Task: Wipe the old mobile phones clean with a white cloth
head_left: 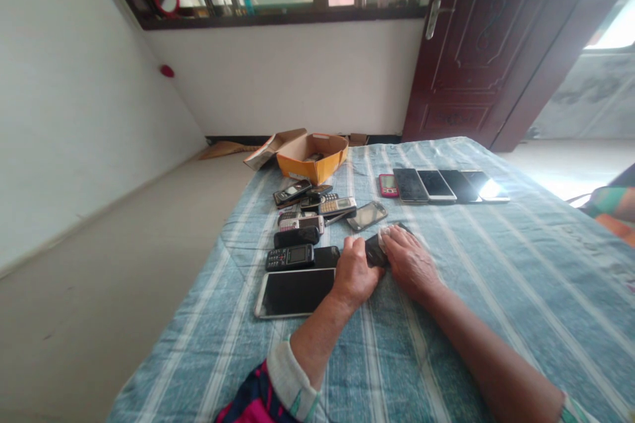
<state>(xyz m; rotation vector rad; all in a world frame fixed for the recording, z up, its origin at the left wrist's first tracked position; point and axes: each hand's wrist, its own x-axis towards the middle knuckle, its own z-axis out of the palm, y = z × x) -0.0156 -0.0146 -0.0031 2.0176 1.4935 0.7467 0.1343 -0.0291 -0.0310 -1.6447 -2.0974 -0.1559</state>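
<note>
A dark mobile phone [376, 250] lies between my hands, just above or on the striped blue cloth [397, 363]. Its near end is gripped by my left hand [356, 271], fingers closed round it. My right hand [409, 261] presses a crumpled whitish wipe or tissue [383, 238] onto the phone's far part, fingers bent over it. Left of my left hand lie a large white-framed phone [297, 293], a black keypad phone [290, 257] and another dark phone [326, 256], partly covered by the hand. Beyond my hands rests a grey touchscreen phone [368, 215].
Several older phones lie heaped near an open orange cardboard box [313, 160], its lid [276, 148] beside it. At the right, a pink phone [389, 186] and several smartphones [436, 185] form a row. Colourful fabric [615, 208] shows at the right edge. A brown door [476, 46] stands behind.
</note>
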